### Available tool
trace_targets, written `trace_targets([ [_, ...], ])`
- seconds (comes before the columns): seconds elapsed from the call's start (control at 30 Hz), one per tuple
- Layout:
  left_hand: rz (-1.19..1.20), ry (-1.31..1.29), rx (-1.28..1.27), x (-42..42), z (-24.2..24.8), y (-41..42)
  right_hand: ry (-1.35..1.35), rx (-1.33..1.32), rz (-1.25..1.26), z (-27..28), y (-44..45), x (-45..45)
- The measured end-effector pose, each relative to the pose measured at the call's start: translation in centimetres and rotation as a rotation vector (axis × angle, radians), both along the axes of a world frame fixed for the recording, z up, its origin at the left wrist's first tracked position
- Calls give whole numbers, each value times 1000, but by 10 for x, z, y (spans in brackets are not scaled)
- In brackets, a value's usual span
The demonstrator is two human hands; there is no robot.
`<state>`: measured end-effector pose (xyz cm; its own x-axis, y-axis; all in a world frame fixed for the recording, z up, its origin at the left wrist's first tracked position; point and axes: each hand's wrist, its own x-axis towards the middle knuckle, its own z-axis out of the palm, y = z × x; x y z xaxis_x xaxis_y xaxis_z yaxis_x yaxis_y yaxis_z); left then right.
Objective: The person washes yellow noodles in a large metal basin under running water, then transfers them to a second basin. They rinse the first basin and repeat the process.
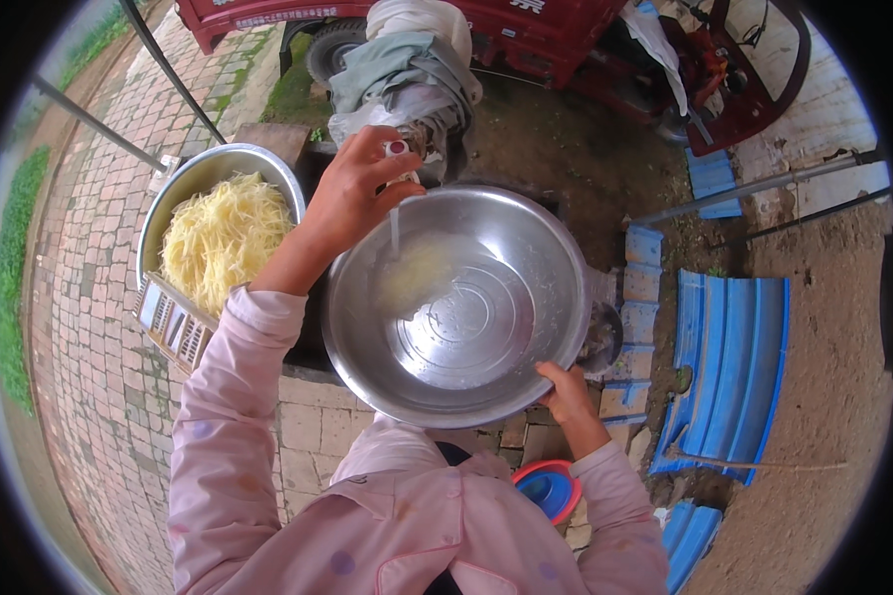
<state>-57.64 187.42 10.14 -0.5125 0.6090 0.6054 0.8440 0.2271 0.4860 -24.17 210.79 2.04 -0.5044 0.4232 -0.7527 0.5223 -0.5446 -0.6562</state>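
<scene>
My left hand [361, 175] is closed around a tap [397, 149] wrapped about with cloth and plastic, and a thin stream of water runs from it. Below the stream lies a large stainless steel basin [565, 320], tilted, with some cloudy, pale yellow water [417, 271] in its upper left part. My right hand [568, 394] grips the basin's lower right rim, thumb on top. To the left stands a second metal basin [295, 195] heaped with pale yellow shreds [223, 230], perhaps potato. A grater [175, 320] leans at its near edge.
Bundled cloth [417, 71] hangs over the tap. A red cargo tricycle [536, 37] stands beyond. Blue corrugated sheets [729, 364] and metal poles [751, 190] lie at the right. A red and a blue plastic basin [547, 491] sit low beside me. Brick paving [97, 260] spreads at the left.
</scene>
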Motion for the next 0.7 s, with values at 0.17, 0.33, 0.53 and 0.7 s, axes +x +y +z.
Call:
trace_targets([
  [0.17,8,-8,1,1,-1,2,13,5,-16,0,-4,6],
  [0.33,53,5,4,6,-1,1,29,18,-12,3,-9,8],
  [0.53,161,67,2,15,-1,4,27,18,-15,5,-10,10],
  [0.7,284,26,-2,23,-2,13,39,-3,-18,8,-11,14],
])
